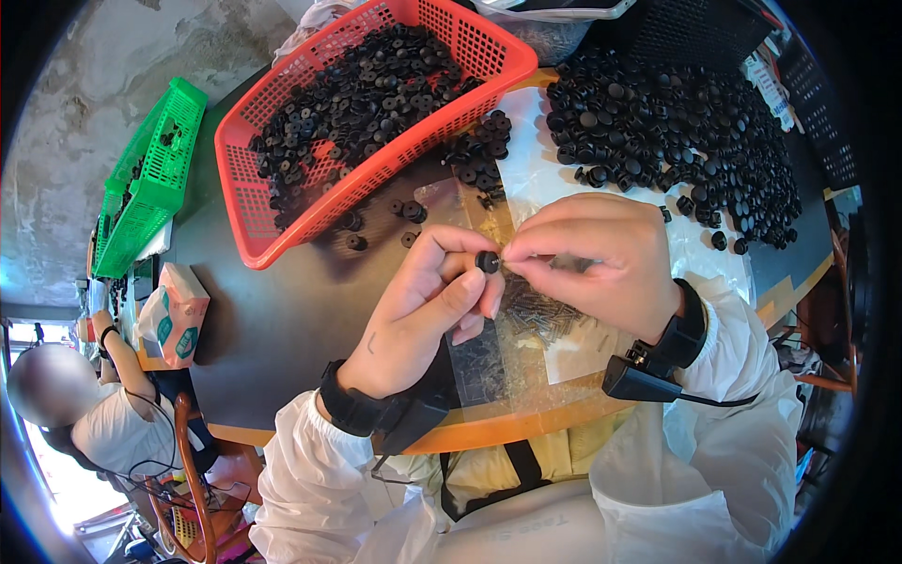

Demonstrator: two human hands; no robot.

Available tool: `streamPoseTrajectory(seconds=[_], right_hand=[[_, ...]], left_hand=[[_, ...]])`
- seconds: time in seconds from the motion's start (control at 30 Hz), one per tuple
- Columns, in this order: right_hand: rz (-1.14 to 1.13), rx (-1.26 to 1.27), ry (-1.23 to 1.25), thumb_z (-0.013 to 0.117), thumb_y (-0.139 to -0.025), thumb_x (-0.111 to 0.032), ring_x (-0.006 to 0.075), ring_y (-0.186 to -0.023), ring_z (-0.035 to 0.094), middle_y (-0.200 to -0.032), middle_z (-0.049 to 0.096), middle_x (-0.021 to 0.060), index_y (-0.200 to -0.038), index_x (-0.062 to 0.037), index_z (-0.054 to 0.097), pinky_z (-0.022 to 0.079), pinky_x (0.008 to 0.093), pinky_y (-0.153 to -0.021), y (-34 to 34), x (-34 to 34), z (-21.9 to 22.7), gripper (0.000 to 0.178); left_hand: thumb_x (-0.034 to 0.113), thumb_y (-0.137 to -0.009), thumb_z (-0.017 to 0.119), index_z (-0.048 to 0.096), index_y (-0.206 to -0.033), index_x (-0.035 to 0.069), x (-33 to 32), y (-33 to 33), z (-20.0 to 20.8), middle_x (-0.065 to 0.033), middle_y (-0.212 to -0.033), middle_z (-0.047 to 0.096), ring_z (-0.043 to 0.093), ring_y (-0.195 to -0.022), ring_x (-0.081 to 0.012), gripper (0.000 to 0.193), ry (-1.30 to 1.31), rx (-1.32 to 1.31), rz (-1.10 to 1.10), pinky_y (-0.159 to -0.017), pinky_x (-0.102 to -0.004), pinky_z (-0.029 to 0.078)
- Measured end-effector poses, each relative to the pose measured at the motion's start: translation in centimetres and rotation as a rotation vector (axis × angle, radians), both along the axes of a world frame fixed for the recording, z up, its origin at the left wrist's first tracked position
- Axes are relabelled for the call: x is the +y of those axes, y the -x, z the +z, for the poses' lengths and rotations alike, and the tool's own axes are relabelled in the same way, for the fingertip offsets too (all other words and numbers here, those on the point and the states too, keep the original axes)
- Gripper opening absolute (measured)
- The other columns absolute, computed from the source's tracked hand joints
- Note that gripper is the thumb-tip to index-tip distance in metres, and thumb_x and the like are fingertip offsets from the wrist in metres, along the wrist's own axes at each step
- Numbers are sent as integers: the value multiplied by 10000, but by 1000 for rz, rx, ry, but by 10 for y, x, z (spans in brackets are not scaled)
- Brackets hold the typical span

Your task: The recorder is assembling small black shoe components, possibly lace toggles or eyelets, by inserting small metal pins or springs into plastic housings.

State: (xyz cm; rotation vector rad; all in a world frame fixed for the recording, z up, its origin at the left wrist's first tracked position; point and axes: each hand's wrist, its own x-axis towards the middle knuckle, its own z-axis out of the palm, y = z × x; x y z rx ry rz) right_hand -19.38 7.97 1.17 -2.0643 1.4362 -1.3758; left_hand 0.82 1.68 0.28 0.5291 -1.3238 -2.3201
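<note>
I have the left hand out in front of me over the table, with its thumb and forefinger clamped on a small, round, black piece that looks like plastic. The piece sits right at those fingertips, level with the right hand, whose thumb and forefinger come together at the tips just beside it. Something thin and metallic seems to bridge that little gap, but at this size I cannot tell whether the right fingers are pinching it. Below the two hands, a loose heap of thin, silvery metal pins lies on the table. For a close fit here, I would want the left grip to be on the edge of the round piece, so its middle faces the right fingertips squarely and no finger pad covers it. The right pinch, I judge, should come in straight along the centre line, lightly at first, since a slanted push would tip such a small piece out of the grip. Resting the left wrist would steady the pair, and meeting above the heap means a dropped part lands close by. I would also mind the sleeves around the loose black discs near the red perforated plastic basket and the broad spread of black round-topped caps on the white sheet, because a careless sweep could scatter them.
</note>
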Motion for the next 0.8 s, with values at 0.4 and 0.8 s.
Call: streamPoseTrajectory(seconds=[0.4, 0.8], right_hand=[[-35, 232, 128, 810, -620, -104, 217, -791, 649, -827, 695, 21, -899, -111, 718, 513, 341, -706, 3, 2, 3, 294], [158, -205, -146, 739, -778, -63, 175, -981, 636, -985, 693, 68, -1073, -61, 686, 498, 294, -812, 9, -3, -3, 300]], left_hand=[[182, -1012, 454, 422, -1184, 57, 5, 2, 2, -10, -833, 481, 416, -711, -68, 215, 152, -133, 44, -602, -204, 347], [230, -1022, 396, 428, -1240, 52, 7, 6, 13, -38, -843, 487, 380, -637, -79, 284, -330, 34, 80, -557, -204, 334]])
